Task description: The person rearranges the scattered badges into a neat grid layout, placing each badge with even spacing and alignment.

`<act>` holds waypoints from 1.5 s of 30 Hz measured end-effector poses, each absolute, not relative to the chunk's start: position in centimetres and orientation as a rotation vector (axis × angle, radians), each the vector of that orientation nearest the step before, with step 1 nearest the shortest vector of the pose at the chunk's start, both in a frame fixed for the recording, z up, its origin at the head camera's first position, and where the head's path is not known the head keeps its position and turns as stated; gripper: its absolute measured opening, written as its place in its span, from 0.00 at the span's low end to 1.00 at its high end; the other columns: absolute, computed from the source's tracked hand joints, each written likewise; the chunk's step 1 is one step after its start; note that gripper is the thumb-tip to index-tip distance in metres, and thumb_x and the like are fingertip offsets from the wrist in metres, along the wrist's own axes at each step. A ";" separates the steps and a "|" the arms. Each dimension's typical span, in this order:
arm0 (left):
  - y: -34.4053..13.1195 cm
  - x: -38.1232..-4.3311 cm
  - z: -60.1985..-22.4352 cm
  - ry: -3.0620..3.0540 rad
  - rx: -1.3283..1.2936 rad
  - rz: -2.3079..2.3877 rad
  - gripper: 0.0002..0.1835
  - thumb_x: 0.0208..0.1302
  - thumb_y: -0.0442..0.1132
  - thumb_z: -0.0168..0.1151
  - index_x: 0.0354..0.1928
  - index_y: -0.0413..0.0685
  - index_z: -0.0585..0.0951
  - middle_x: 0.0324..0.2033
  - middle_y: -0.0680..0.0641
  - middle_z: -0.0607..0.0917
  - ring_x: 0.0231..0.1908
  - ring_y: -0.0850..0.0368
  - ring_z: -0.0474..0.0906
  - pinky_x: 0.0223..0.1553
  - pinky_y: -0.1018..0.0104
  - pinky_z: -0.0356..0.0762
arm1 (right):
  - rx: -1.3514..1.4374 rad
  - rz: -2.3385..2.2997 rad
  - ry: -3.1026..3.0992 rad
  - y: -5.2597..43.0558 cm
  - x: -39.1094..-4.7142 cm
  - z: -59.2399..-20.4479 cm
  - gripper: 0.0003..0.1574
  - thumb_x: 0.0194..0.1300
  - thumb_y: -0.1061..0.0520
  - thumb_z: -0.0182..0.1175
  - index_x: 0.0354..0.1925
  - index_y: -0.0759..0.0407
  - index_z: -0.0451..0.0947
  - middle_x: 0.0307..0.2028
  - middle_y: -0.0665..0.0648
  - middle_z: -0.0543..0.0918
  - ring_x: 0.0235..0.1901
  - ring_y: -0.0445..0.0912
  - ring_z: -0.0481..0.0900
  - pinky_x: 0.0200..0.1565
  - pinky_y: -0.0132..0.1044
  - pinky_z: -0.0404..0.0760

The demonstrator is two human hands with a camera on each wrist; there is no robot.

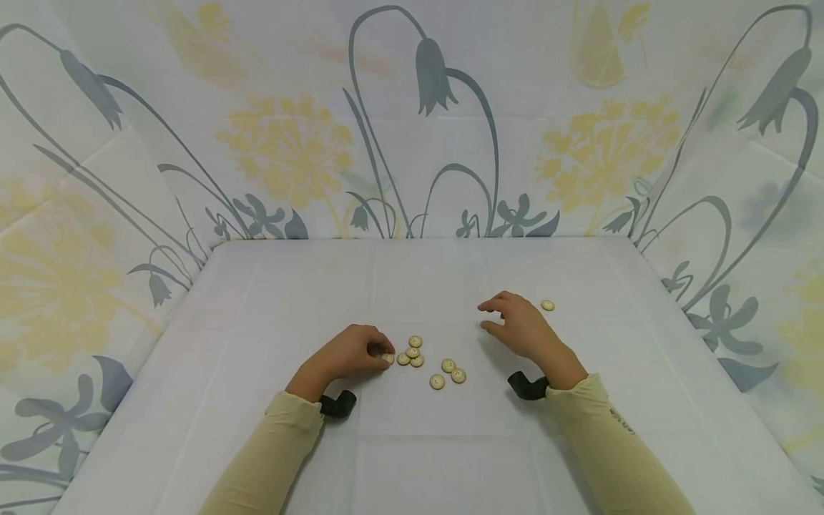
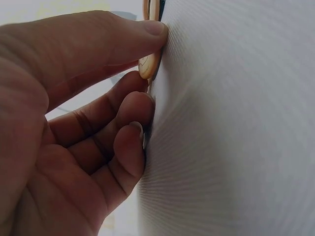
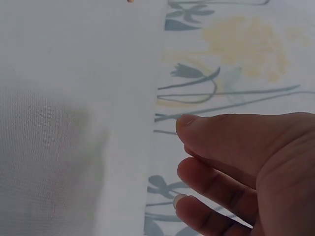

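Note:
My left hand (image 1: 350,352) pinches a round cream-gold button (image 1: 388,358) between thumb and fingers, low at the tabletop. In the left wrist view the thumb (image 2: 155,30) lies over the upper part of that button (image 2: 146,66), its other fingers curled close to the cloth. Just right of this hand sits a small cluster of similar buttons (image 1: 403,359), one overlapping its neighbours. My right hand (image 1: 523,329) hovers above the table with thumb and fingers apart and nothing between them, as the right wrist view also shows.
Three more buttons (image 1: 437,381) lie between the hands. A single button (image 1: 547,305) is beyond the right hand, to its right. White cloth covers the table (image 1: 425,472), with flower-printed fabric (image 1: 399,164) standing at the back and sides. Both wrists carry black mounts (image 1: 528,386).

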State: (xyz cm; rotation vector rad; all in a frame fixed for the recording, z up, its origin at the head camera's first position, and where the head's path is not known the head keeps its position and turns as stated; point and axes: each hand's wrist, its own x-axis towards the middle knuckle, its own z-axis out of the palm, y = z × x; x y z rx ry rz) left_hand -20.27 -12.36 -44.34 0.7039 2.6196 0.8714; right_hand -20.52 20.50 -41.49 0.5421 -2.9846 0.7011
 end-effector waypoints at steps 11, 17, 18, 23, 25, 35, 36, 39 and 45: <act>-12.4 -20.3 -44.5 2.628 0.724 0.862 0.09 0.56 0.40 0.71 0.40 0.54 0.86 0.34 0.57 0.83 0.35 0.63 0.75 0.40 0.67 0.75 | 0.649 0.694 -3.007 19.7 -19.8 -41.1 0.18 0.63 0.55 0.65 0.51 0.58 0.82 0.48 0.56 0.82 0.43 0.52 0.79 0.46 0.46 0.78; -12.4 -20.4 -44.4 2.636 0.717 0.841 0.08 0.56 0.40 0.71 0.38 0.53 0.87 0.35 0.57 0.83 0.35 0.63 0.75 0.40 0.68 0.75 | 0.721 0.686 -3.041 19.2 -19.6 -41.1 0.18 0.62 0.55 0.65 0.50 0.58 0.82 0.44 0.55 0.83 0.44 0.51 0.79 0.46 0.45 0.77; -12.4 -20.4 -44.4 2.636 0.714 0.840 0.08 0.56 0.40 0.71 0.38 0.52 0.87 0.35 0.57 0.83 0.35 0.63 0.75 0.40 0.68 0.75 | 0.730 0.682 -3.049 19.1 -19.6 -41.2 0.17 0.62 0.55 0.65 0.49 0.58 0.82 0.44 0.55 0.84 0.43 0.51 0.79 0.46 0.45 0.77; -12.4 -20.3 -44.3 2.635 0.700 0.841 0.07 0.56 0.40 0.71 0.38 0.52 0.87 0.35 0.57 0.83 0.35 0.64 0.76 0.40 0.68 0.76 | 0.765 0.675 -3.104 18.5 -19.4 -41.4 0.17 0.61 0.54 0.66 0.48 0.56 0.83 0.41 0.52 0.83 0.42 0.48 0.79 0.46 0.43 0.77; -12.4 -20.3 -44.3 2.630 0.696 0.849 0.07 0.56 0.40 0.71 0.38 0.52 0.88 0.35 0.57 0.83 0.35 0.64 0.76 0.40 0.67 0.76 | 0.776 0.685 -3.121 18.2 -19.2 -41.4 0.16 0.60 0.54 0.67 0.47 0.55 0.83 0.40 0.51 0.83 0.42 0.47 0.78 0.47 0.43 0.77; -12.3 -20.4 -44.4 2.635 0.719 0.832 0.08 0.55 0.40 0.72 0.38 0.52 0.88 0.33 0.57 0.81 0.34 0.64 0.75 0.39 0.69 0.75 | 0.865 0.700 -3.158 17.7 -18.7 -41.8 0.14 0.59 0.54 0.68 0.44 0.53 0.83 0.39 0.48 0.83 0.42 0.45 0.78 0.47 0.41 0.76; -12.3 -20.5 -44.4 2.636 0.718 0.832 0.08 0.55 0.40 0.72 0.38 0.52 0.88 0.33 0.57 0.81 0.34 0.64 0.75 0.39 0.69 0.75 | 0.875 0.702 -3.160 17.6 -18.7 -41.8 0.13 0.59 0.54 0.68 0.44 0.53 0.83 0.39 0.48 0.83 0.41 0.45 0.78 0.46 0.41 0.76; -12.3 -20.5 -44.4 2.634 0.712 0.834 0.08 0.55 0.40 0.72 0.38 0.52 0.87 0.33 0.57 0.81 0.34 0.64 0.75 0.39 0.69 0.75 | 0.859 0.731 -3.184 17.3 -18.4 -41.7 0.12 0.58 0.54 0.68 0.43 0.52 0.83 0.39 0.47 0.83 0.40 0.44 0.77 0.45 0.40 0.75; -12.3 -20.5 -44.5 2.630 0.710 0.837 0.08 0.55 0.40 0.72 0.38 0.51 0.87 0.32 0.57 0.81 0.34 0.64 0.74 0.38 0.69 0.75 | 0.859 0.751 -3.222 16.8 -17.9 -41.5 0.10 0.55 0.54 0.68 0.38 0.49 0.83 0.36 0.45 0.82 0.37 0.42 0.75 0.43 0.39 0.75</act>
